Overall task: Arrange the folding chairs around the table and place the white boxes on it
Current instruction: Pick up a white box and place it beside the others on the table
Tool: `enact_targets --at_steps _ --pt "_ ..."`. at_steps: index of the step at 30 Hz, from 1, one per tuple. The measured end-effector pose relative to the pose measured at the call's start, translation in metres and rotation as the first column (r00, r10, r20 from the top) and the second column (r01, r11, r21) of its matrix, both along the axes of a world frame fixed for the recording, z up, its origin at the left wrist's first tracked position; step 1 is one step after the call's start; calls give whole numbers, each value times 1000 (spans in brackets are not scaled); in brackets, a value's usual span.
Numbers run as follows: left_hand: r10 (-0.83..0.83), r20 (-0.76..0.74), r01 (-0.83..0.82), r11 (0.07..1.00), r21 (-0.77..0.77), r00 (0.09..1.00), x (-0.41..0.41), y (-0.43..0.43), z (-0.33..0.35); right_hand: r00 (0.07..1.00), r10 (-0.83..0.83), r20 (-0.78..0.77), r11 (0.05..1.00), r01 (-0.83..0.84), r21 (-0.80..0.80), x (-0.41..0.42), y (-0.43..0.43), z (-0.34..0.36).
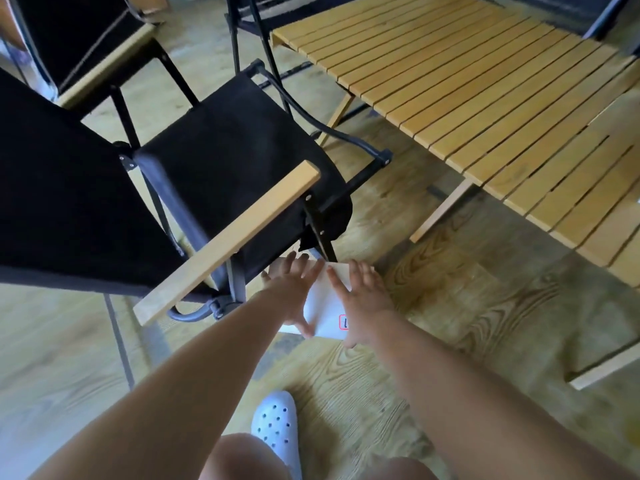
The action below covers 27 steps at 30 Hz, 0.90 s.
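A white box (325, 308) with a small red-edged label lies on the wood-grain floor by the front leg of a black folding chair (214, 168) with wooden armrests. My left hand (292, 292) presses its left side and my right hand (363, 299) its right side, fingers spread along the box. The low slatted wooden table (485, 109) stands to the right, beyond the box. Two more black chairs show at the top: one at the top left (86, 39), another behind the table's left end (252, 19).
My foot in a white perforated clog (277, 427) and my knees are at the bottom. The table's folding legs (443, 213) reach the floor to the right of the box. Open floor lies at the bottom left.
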<state>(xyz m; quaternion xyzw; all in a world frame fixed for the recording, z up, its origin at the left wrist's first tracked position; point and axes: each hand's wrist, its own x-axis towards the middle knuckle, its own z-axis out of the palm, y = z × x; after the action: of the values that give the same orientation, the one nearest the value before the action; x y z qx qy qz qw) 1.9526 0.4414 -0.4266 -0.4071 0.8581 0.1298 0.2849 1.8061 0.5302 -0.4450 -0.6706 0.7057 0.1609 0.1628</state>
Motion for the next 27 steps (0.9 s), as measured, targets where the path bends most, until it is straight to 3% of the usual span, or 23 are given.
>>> enact_targets --at_steps 6,13,21,27 --pt "-100 90 105 994 -43 991 7 2 -6 1000 13 18 1000 -13 -12 -3 0 -1" --pt "-171 65 177 978 -107 983 5 -10 -17 997 -28 74 1000 28 -3 -9 -11 -10" --pt "-228 20 228 974 -13 974 2 -24 -10 993 -26 117 999 21 40 -16 -17 21" --pt "-314 19 313 949 44 949 -6 -14 41 984 -102 148 990 86 112 -19 1 82"
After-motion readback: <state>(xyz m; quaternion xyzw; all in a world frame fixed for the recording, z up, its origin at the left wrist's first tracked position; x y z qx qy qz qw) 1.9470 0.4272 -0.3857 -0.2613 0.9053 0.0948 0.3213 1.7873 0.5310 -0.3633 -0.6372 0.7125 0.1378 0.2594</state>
